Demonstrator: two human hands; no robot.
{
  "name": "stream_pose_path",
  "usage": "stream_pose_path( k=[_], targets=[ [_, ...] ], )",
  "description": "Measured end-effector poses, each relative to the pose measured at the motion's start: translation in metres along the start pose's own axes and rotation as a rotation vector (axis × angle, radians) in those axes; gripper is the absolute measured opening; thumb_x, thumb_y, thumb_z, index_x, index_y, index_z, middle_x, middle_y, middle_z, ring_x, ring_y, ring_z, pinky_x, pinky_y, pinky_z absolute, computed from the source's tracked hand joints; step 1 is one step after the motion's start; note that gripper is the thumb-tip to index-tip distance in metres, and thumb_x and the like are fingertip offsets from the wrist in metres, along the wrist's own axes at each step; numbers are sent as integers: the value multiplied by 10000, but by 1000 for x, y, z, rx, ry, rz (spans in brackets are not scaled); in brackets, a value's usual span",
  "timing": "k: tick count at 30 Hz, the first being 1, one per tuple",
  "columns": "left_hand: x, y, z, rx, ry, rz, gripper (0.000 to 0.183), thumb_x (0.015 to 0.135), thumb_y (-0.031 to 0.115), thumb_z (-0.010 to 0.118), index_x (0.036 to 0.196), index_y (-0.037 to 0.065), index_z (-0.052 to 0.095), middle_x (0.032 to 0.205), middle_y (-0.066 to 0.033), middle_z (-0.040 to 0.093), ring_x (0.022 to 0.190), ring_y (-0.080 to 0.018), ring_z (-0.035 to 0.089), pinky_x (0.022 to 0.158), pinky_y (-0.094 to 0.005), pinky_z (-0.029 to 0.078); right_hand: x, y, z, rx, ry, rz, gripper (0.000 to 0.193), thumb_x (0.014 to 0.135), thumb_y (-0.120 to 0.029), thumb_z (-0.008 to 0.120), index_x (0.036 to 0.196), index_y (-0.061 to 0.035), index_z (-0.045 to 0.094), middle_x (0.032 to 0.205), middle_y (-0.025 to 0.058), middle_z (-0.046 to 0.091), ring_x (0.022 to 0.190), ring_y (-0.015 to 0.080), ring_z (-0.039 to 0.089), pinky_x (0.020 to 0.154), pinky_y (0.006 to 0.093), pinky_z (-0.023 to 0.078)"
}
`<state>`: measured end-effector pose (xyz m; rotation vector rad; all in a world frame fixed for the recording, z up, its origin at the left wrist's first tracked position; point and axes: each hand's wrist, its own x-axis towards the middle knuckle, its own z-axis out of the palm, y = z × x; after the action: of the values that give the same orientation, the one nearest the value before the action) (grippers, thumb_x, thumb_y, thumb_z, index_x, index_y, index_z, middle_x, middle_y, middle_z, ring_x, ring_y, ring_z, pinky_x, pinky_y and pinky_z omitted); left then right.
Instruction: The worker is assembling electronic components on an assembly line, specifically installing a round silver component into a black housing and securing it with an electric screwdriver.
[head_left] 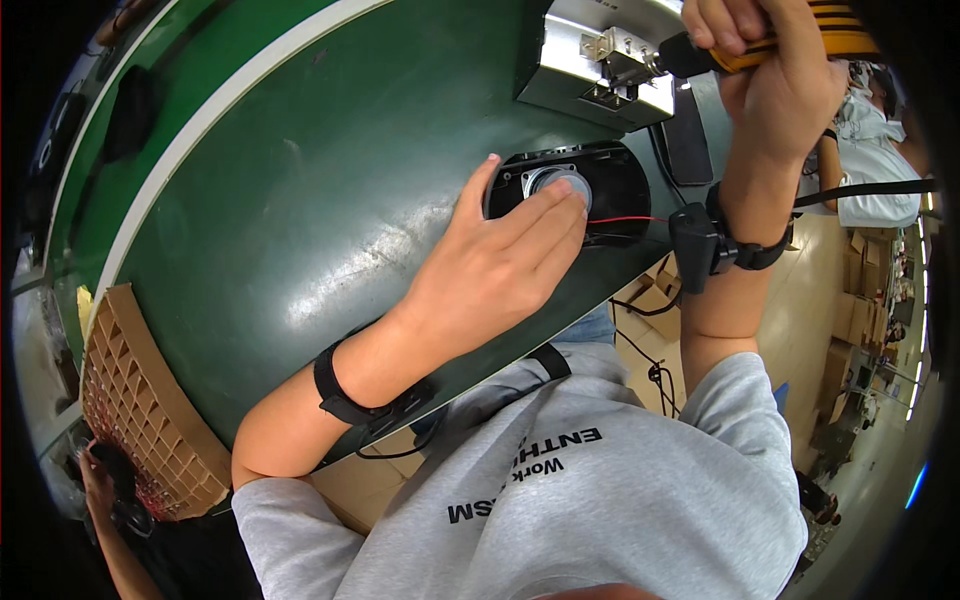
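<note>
The left hand [490,270] is pressing flat, fingers released, on the black speaker [610,185] lying on the green bench [300,200]; the right hand [770,70] is clenching an orange screwdriver [800,48] just beyond it

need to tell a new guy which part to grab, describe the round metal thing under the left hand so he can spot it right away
Start at the green table and go to its near edge, where a black oval panel lies flat. The round metal part sits in the left end of that panel, under the fingertips of the left hand. It is the only shiny silver disc on the black panel, with a thin red wire running just beside it.
</note>
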<state>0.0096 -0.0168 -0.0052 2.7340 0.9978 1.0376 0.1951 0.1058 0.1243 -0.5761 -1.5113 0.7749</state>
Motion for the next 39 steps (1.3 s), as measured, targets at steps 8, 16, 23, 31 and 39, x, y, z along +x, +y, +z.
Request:
stream_pose_path(
  k=[8, 16, 23, 31, 39],
  targets=[
    [-2, 0, 3, 33, 27, -31, 253, 849, 80, 697, 1096, 33, 728, 1228, -50, 683, 1244, -197, 631, 1032, -568, 455, -34, -41, -18, 488, -204, 150, 231, 987, -269, 543, 778, -176, 507, 758, -26, 468, 662, 85, 442, 661, 268, 381],
    [-2, 0, 4, 60, -17, -13, 278, 874, 130, 673, 1136, 49, 716, 1240, -37, 665, 1242, -182, 622, 1014, -593, 466, -57, -23, 7, 289, -519, 154, 354, 1117, -311, 302, 909, -157, 543, 800, -29, 451, 645, 94, 420, 628, 281, 391],
    [-4, -2, 13, 116, 98, 31, 252, 834, 167, 645, 1020, 17, 724, 1157, -106, 665, 1200, -207, 592, 976, -591, 511, -60, 1, 8, 303, -575, 87, 296, 1117, -273, 297, 1302, -155, 496, 768, -27, 434, 615, 99, 407, 615, 289, 399],
    [-1, 0, 3, 106, -5, -8, 271, 882, 143, 675, 1133, 57, 729, 1208, -42, 669, 1199, -171, 637, 986, -587, 493, -64, 5, 14, 328, -481, 117, 348, 1112, -240, 311, 1427, -164, 438, 744, -25, 430, 580, 105, 395, 597, 300, 402],
    [-3, -2, 11, 111, 69, 27, 257, 831, 183, 641, 1010, 23, 733, 1165, -108, 668, 1204, -210, 584, 965, -601, 505, -65, 6, 15, 348, -480, 116, 342, 1111, -245, 313, 1417, -157, 438, 749, -23, 437, 581, 109, 398, 593, 304, 406]
  ],
)
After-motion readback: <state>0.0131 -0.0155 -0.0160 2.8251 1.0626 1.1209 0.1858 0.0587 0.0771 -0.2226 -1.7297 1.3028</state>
